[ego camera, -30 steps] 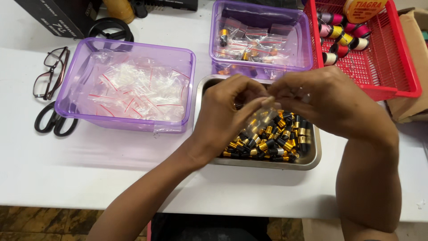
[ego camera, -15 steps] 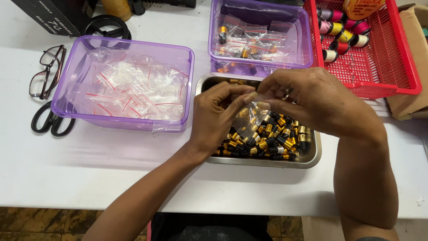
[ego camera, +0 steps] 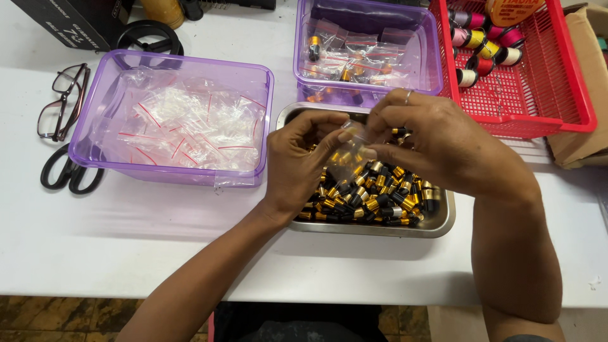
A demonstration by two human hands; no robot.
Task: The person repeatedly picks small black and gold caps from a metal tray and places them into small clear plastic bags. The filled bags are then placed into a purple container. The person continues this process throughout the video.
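Both hands, left [ego camera: 297, 161] and right [ego camera: 430, 142], grip a small clear bag [ego camera: 350, 151] above the steel tray's rim [ego camera: 443, 221].

I see my left hand [ego camera: 301, 161] and right hand [ego camera: 430, 142] pinching a small clear bag [ego camera: 349, 151] between them, above a metal tray [ego camera: 443, 218] heaped with black-and-gold pieces [ego camera: 373, 196], on the white table [ego camera: 126, 240].

Small packing or craft workbench: white table [ego camera: 126, 253] carrying purple bins [ego camera: 171, 171] of clear zip bags, steel tray [ego camera: 437, 225] of gold-black parts, red basket [ego camera: 544, 107] of thread spools, scissors [ego camera: 66, 174].
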